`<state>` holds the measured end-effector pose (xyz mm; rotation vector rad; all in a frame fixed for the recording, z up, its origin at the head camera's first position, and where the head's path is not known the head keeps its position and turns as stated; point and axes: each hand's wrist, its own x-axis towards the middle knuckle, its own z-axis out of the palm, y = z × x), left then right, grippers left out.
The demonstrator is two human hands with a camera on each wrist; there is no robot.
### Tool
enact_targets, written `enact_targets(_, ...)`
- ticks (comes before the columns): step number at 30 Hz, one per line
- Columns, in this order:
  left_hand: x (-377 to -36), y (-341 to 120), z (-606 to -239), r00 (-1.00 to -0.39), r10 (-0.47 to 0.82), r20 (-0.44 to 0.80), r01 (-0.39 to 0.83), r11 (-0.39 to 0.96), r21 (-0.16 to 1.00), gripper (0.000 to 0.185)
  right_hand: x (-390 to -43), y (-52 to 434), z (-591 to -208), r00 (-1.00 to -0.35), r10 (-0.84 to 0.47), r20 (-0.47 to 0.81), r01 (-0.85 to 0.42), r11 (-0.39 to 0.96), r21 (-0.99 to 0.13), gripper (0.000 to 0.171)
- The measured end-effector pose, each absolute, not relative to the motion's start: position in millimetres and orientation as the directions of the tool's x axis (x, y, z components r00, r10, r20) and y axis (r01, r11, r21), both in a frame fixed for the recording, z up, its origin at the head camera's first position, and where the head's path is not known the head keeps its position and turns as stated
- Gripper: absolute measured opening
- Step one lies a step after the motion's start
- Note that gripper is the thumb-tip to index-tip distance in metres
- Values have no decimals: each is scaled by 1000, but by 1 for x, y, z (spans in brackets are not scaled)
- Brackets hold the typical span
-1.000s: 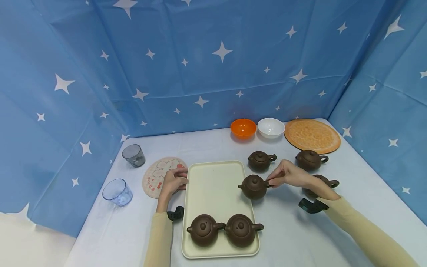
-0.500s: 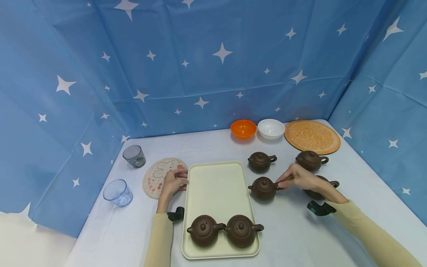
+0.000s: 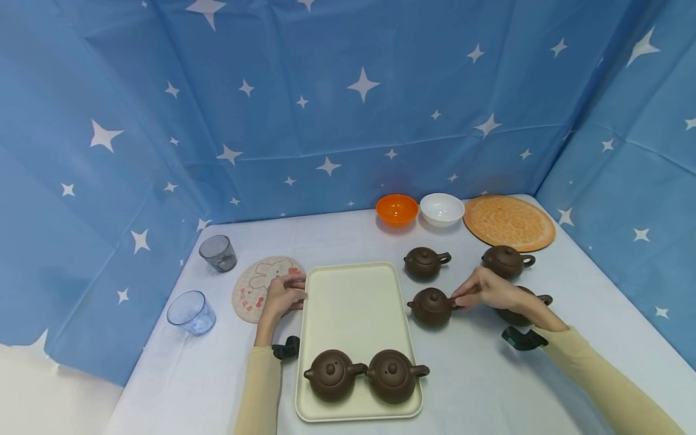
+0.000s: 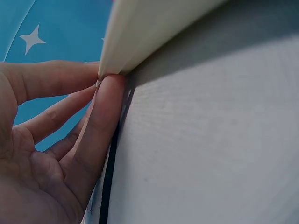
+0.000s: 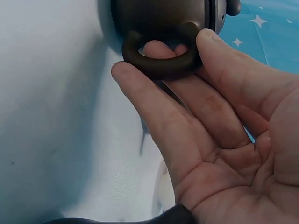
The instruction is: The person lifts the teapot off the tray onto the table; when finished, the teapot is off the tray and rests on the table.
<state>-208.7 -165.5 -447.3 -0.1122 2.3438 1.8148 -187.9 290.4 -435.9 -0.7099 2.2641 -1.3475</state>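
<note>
My right hand (image 3: 486,289) pinches the loop handle of a brown teapot (image 3: 432,308), which sits just right of the cream tray (image 3: 353,326). In the right wrist view, the thumb lies against the upper part of the handle (image 5: 161,67) and fingers curl around and through it. At the tray's left side, my left hand (image 3: 284,295) pinches the rim; the left wrist view has thumb and index finger meeting on the tray edge (image 4: 112,51). Two more brown teapots, one left (image 3: 331,376) and one right (image 3: 393,376), stand on the tray's near end.
Other teapots stand behind (image 3: 424,263) and to the right (image 3: 505,261), one partly hidden by my right forearm. An orange bowl (image 3: 397,210), a white bowl (image 3: 442,210) and a round orange mat (image 3: 509,222) lie at the back. Left are a rabbit mat (image 3: 250,290), grey glass (image 3: 219,254) and blue glass (image 3: 192,314).
My right hand has moved the teapot rightward, from over the tray's right rim to beside the tray. The left hand and tray have stayed in place.
</note>
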Motion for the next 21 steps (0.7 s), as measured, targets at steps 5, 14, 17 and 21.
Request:
enact_targets(5,-221,-169,-468,-981,25,-192,-181,234,955,48,-188,290,-434,-782,-618,-86,-219,401,-890,20)
enact_targets(14,-225,-170,-481,-989,-4,-151,-147,250,957,46,-186,290,-431,-798,-595,-101,-220,442,-869,21)
enact_targets(17,-225,-170,-481,-987,-5,-163,-159,252,954,46,-186,290,-432,-805,-583,-109,-211,454,-866,20)
enact_targets(21,-223,-170,-475,-983,7,-184,-177,245,953,47,-184,290,-432,-814,-570,-115,-200,460,-865,20)
